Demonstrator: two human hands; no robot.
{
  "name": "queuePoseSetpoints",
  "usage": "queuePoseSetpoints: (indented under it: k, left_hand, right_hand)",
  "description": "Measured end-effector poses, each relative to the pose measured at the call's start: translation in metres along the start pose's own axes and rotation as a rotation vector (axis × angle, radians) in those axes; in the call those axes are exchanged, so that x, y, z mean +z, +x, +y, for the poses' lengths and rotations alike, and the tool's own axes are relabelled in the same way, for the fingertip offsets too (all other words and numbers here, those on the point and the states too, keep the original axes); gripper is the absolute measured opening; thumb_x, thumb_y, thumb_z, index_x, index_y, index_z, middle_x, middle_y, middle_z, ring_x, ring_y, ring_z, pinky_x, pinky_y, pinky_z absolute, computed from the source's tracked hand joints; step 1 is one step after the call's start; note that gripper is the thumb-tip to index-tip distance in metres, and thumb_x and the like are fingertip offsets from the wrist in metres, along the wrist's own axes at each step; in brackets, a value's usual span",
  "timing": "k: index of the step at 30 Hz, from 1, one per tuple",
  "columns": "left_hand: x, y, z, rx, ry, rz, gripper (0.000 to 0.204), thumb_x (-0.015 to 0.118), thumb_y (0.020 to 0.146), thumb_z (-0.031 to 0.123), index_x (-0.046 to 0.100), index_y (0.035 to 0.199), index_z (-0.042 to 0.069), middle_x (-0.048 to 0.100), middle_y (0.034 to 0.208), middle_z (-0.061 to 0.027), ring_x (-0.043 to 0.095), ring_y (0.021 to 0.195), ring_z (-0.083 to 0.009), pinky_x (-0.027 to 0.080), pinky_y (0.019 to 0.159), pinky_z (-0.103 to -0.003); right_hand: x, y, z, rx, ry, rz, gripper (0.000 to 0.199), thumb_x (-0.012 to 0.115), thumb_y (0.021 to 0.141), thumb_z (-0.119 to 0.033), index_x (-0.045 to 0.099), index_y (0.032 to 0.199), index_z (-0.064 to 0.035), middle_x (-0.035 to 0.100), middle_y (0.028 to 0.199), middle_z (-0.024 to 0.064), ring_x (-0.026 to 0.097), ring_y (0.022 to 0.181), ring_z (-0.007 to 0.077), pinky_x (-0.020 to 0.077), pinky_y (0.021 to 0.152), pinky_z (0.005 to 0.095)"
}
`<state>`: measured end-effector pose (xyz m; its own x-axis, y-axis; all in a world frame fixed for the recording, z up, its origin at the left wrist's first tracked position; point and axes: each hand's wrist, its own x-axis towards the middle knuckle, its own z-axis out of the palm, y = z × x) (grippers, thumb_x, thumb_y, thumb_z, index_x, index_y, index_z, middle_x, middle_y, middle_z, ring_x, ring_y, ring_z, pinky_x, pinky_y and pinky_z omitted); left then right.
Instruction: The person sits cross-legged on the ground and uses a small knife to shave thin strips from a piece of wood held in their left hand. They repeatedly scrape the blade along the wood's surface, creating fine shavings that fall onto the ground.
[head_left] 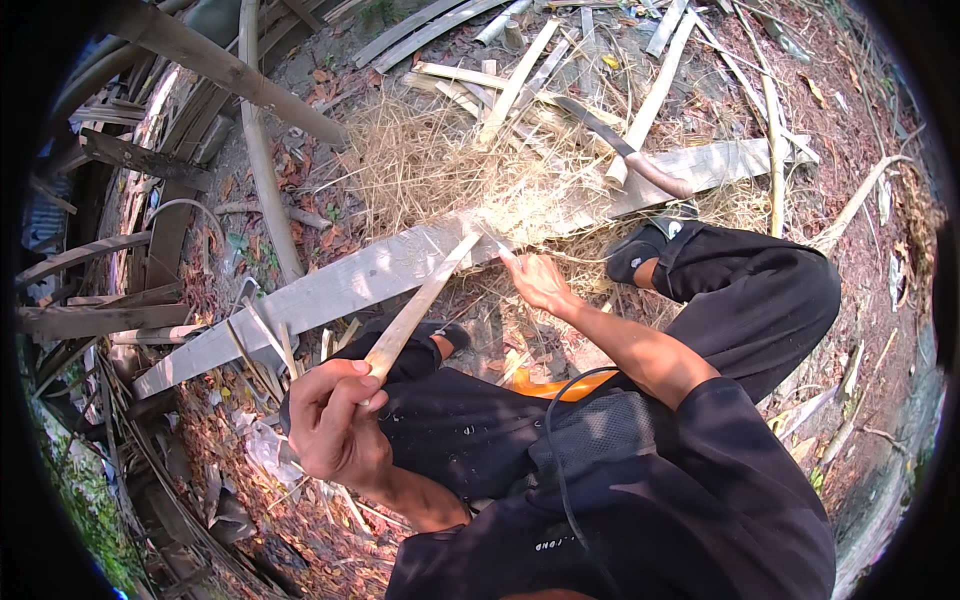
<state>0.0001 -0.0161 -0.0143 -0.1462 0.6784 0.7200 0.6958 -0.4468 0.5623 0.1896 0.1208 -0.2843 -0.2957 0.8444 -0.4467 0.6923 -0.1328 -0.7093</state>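
My left hand (pixel 342 420) is closed round the near end of a flat bamboo strip (pixel 412 322). The strip slants away from me, and its far end rests on a long grey plank (pixel 320 290). By that far end is my right hand (pixel 540 282), its fingers closed on what looks like a small knife (pixel 491 236). Only a narrow, pale blade shows; the handle is hidden in my grip. Farther right, a machete (pixel 630 155) with a curved dark blade and a brown handle lies across the plank, out of reach of both closed hands.
Pale shavings (pixel 420 175) are heaped beyond and over the plank. Several split bamboo pieces (pixel 665 85) lie at the far side. A thick pole (pixel 235 75) and stacked timber (pixel 100 322) stand at the left. An orange thing (pixel 560 386) shows between my legs.
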Motion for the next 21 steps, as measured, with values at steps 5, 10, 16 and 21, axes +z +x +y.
queuePoseSetpoints:
  k: [5,10,16,21]
  left_hand:
    - [0.002,0.003,0.001,-0.024,0.001,-0.002,0.017,0.075,0.064,-0.004,0.070,0.080,-0.002,0.065,0.081,-0.0109,0.061,0.071,-0.0187,0.042,0.059,-0.026]
    - [-0.003,0.000,-0.005,0.009,0.026,0.015,0.022,0.074,0.060,-0.007,0.070,0.081,-0.002,0.065,0.081,-0.0113,0.063,0.072,-0.0200,0.045,0.059,-0.025]
    - [0.002,0.005,0.001,-0.013,-0.054,0.002,0.020,0.079,0.071,0.007,0.073,0.088,-0.002,0.065,0.085,-0.0124,0.062,0.071,-0.0168,0.046,0.057,-0.024]
    - [-0.006,-0.002,0.002,-0.073,-0.014,0.002,0.026,0.075,0.082,0.020,0.073,0.093,-0.003,0.064,0.088,-0.0135,0.063,0.072,-0.0189,0.050,0.059,-0.025]
  right_hand:
    - [0.028,0.008,0.030,0.014,-0.056,0.178,0.059,0.036,0.100,-0.047,0.067,0.092,0.0025,0.064,0.091,0.0314,0.061,0.091,0.0470,0.0470,0.085,0.0504]
    - [0.006,-0.012,-0.013,-0.179,0.077,0.009,0.059,0.036,0.100,-0.050,0.066,0.106,0.0011,0.065,0.092,0.0319,0.062,0.097,0.0456,0.0485,0.086,0.0498]
    - [-0.009,-0.020,-0.036,0.060,0.015,0.086,0.051,0.035,0.102,-0.045,0.062,0.107,-0.0021,0.064,0.094,0.0268,0.062,0.089,0.0420,0.0464,0.082,0.0545]
    - [-0.071,-0.143,-0.149,-0.423,0.451,0.034,0.031,0.041,0.103,-0.030,0.053,0.101,-0.0017,0.057,0.066,0.0224,0.059,0.065,0.0424,0.0435,0.060,0.0479]
